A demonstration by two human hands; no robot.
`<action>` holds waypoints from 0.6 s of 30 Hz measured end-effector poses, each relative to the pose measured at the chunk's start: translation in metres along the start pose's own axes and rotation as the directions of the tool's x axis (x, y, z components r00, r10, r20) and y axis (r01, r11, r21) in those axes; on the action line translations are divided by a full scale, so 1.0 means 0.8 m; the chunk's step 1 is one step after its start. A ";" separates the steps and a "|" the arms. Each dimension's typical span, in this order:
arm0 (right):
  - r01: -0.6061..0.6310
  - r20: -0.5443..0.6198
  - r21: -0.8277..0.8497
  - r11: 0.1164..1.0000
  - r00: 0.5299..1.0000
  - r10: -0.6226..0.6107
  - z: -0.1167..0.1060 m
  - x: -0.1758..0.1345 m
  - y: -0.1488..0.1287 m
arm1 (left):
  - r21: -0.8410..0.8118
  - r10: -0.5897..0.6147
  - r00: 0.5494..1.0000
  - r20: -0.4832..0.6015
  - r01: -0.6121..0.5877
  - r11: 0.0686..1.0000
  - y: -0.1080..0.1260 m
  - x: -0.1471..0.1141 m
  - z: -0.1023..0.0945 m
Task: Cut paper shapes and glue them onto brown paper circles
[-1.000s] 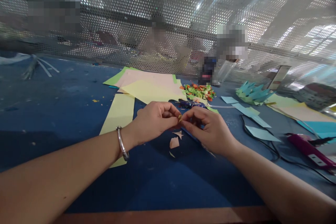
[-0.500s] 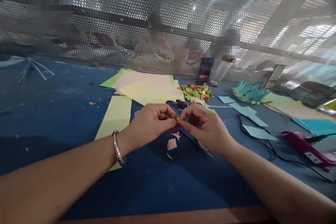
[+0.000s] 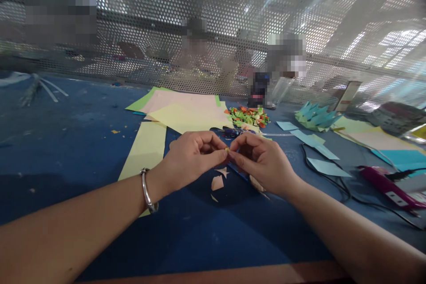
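My left hand (image 3: pixel 196 154) and my right hand (image 3: pixel 262 162) meet fingertip to fingertip over the blue table. Between them they pinch a small yellow paper piece (image 3: pixel 227 149), mostly covered by the fingers. Below the fingertips lie a few pink paper scraps (image 3: pixel 218 182) and a thin yellowish sliver. A pale yellow paper strip (image 3: pixel 146 146) passes under my left wrist. Just beyond my hands rests a heap of small green and orange paper pieces (image 3: pixel 248 116), with a dark tool partly hidden in front of it.
Stacked pink, yellow and green sheets (image 3: pixel 186 106) lie behind my hands. To the right are light blue paper pieces (image 3: pixel 328 167), a black cable, a magenta power strip (image 3: pixel 389 188) and a spiky blue paper form (image 3: pixel 316 116). A perforated metal screen (image 3: pixel 219 4) closes the far side.
My fingers have closed further over the yellow paper piece, so less of it shows. Both hands stay in nearly the same place.
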State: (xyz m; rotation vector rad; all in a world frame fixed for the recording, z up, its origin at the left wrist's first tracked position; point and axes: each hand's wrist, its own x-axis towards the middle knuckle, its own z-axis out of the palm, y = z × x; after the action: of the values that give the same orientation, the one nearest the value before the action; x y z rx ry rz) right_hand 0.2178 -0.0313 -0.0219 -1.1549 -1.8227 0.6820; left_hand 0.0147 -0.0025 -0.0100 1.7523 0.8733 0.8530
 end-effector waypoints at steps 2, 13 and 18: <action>-0.007 -0.004 0.024 1.000 1.000 0.007 0.000 0.000 0.000 | -0.017 0.008 1.000 0.013 -0.007 1.000 -0.001 0.001 0.001; -0.047 0.010 0.123 0.991 0.999 0.046 -0.003 0.003 -0.012 | -0.112 0.024 1.000 0.018 -0.022 0.993 -0.009 0.004 0.003; -0.046 0.002 0.160 0.986 0.999 0.046 -0.002 0.004 -0.012 | -0.120 0.045 0.999 0.025 -0.042 0.992 -0.004 0.004 0.005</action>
State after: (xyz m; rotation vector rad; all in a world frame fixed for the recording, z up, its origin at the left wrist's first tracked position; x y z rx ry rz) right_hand 0.2143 -0.0325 -0.0124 -1.0931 -1.7106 0.8378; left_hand 0.0186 -0.0007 -0.0140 1.6801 0.7524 0.8894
